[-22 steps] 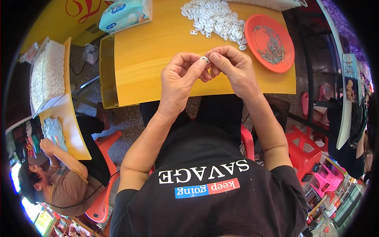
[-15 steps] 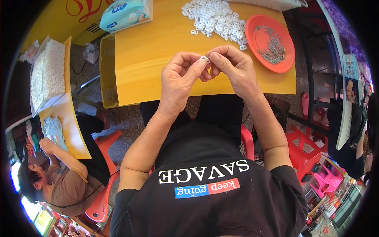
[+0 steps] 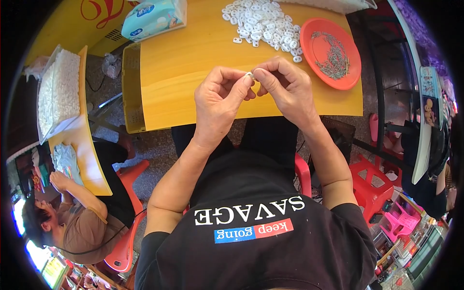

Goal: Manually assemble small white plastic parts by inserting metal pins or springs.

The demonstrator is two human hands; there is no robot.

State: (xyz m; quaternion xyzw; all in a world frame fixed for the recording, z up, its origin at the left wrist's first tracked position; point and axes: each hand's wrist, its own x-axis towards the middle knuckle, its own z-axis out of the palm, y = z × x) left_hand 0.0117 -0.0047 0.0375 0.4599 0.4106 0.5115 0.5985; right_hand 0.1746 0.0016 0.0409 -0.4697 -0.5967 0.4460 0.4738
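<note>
Above the table's near edge, my two hands meet fingertip to fingertip. My left hand point(image 3: 216, 99) is closed, pinching a small white plastic piece point(image 3: 249, 75) between thumb and fingers. Only a bit of that piece shows. Close against it, the thumb and index finger of my right hand point(image 3: 288, 87) are pressed together; whatever they grip is hidden. Beyond the hands lies a heap of white two-holed plastic pieces point(image 3: 263, 24). To its right, a round red plate point(image 3: 311, 48) carries many thin grey metal pins point(image 3: 333, 60).
On the yellow table point(image 3: 179, 82) a blue tissue pack point(image 3: 157, 19) sits at the far left. Left of it stands a yellow crate point(image 3: 133, 87). Another person point(image 3: 87, 217) sits at a side table on the left. Red plastic stools point(image 3: 372, 183) stand at right.
My left hand has turned and shifted slightly to the left, and the white piece is more covered by the fingertips. The right hand has barely moved.
</note>
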